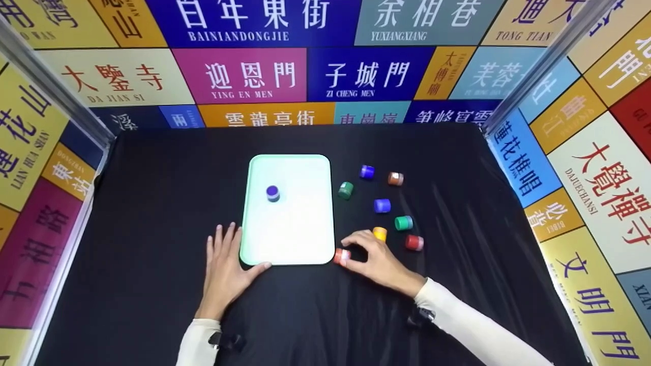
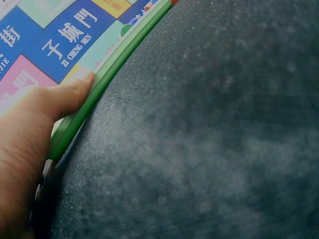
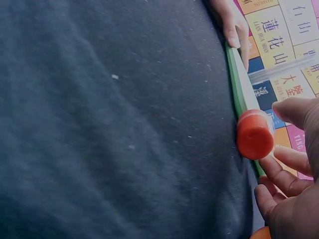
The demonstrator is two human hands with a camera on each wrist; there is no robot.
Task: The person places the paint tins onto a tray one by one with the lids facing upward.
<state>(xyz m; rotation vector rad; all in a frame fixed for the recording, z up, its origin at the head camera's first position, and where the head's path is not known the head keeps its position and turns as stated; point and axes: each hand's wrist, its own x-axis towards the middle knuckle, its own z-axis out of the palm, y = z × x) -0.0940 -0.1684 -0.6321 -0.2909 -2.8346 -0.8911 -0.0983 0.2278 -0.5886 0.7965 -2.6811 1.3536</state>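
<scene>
Head view: two bare hands are working over a black-covered desk [image 1: 152, 203], which is carrying a white tray [image 1: 290, 234] with a pale green rim. One orange-red jar [image 1: 342, 256] is lying just beside the tray's near right corner, apparently on its side. The right hand [image 1: 379, 262] is curving around it, thumb and fingers standing wide; I cannot tell whether they are touching it. The left hand [image 1: 226, 267] is spreading at the tray's near left corner, its thumb resting on the rim.

The small jar is looking light, stiff and smooth (probably plastic), so a careless push is more likely to be rolling it than breaking it; its round sides are offering the best hold, thumb opposite fingers.

A purple jar [image 1: 273, 193] is standing toward the tray's far left corner, and seven more jars [image 1: 382, 206] are dotting the cloth beyond the tray's right edge. Soft wrinkles are running toward the desk's right edge. Bright sign panels [image 1: 239, 76] bearing Chinese characters are rising around the far and side edges, with metal posts [image 1: 548, 68] marking the far corners.
</scene>
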